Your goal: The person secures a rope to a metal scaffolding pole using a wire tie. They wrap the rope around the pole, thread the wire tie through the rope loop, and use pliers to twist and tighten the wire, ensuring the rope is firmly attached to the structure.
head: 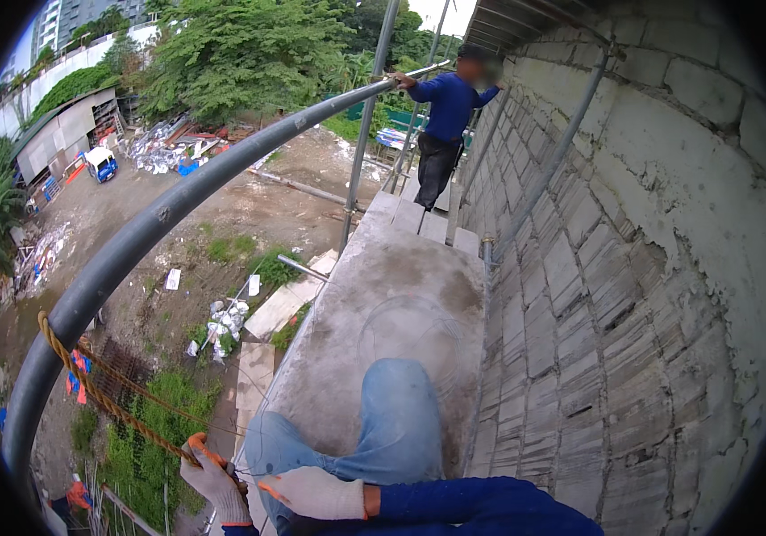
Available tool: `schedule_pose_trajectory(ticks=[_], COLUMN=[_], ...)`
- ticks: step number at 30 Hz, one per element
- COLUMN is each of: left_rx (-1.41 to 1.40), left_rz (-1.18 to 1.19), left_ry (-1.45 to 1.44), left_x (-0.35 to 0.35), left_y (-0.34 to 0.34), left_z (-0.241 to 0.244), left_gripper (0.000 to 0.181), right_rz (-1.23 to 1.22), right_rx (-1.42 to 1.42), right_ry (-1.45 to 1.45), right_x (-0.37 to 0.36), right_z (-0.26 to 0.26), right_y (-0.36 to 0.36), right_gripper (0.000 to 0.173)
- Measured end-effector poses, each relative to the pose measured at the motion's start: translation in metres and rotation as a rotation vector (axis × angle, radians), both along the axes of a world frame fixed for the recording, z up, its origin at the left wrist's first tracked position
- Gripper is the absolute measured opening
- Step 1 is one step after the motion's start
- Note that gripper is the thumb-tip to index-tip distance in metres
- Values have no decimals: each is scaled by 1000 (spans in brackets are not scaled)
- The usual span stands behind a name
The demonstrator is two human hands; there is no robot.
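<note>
A twisted brown rope loops over a grey metal guardrail pipe on my left. One strand runs down into my left hand, which is closed around it in a white knit glove with an orange coating. The rope's other strand slants behind towards my left knee. My right hand, gloved alike, lies across my lap just right of the left one. Its fingers curl away from view, so whatever it may grip is hidden. Thin wire runs near the platform edge by my knee.
I sit or crouch on a stained scaffold platform bearing a loop of thin wire. A concrete block wall rises on the right. Past the left edge is a drop to the ground. A person stands farther along, one hand on the guardrail.
</note>
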State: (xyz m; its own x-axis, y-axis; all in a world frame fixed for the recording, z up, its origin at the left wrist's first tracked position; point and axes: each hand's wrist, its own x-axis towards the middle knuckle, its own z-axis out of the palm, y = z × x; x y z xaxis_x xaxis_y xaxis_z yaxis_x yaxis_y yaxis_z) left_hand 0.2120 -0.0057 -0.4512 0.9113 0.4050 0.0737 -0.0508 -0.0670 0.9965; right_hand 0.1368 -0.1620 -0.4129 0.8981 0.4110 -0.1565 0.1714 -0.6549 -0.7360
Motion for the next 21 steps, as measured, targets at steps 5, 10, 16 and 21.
schedule_pose_trajectory(ticks=[5, 10, 16, 21], left_rx=[14, 168, 164, 256], left_rz=[-65, 3, 100, 155], left_ry=[-47, -42, 5, -72], left_x=[-4, 5, 17, 20], left_y=[-13, 5, 21, 14], left_z=[-2, -5, -21, -30], left_gripper=[33, 33, 33, 31], right_rz=[4, 93, 124, 56], right_rx=[-46, -337, -242, -272], right_ry=[-109, -200, -89, -100], right_x=[13, -5, -5, -2], right_z=[-10, -10, -1, -38], right_y=[10, -5, -6, 14], right_gripper=[24, 22, 26, 28])
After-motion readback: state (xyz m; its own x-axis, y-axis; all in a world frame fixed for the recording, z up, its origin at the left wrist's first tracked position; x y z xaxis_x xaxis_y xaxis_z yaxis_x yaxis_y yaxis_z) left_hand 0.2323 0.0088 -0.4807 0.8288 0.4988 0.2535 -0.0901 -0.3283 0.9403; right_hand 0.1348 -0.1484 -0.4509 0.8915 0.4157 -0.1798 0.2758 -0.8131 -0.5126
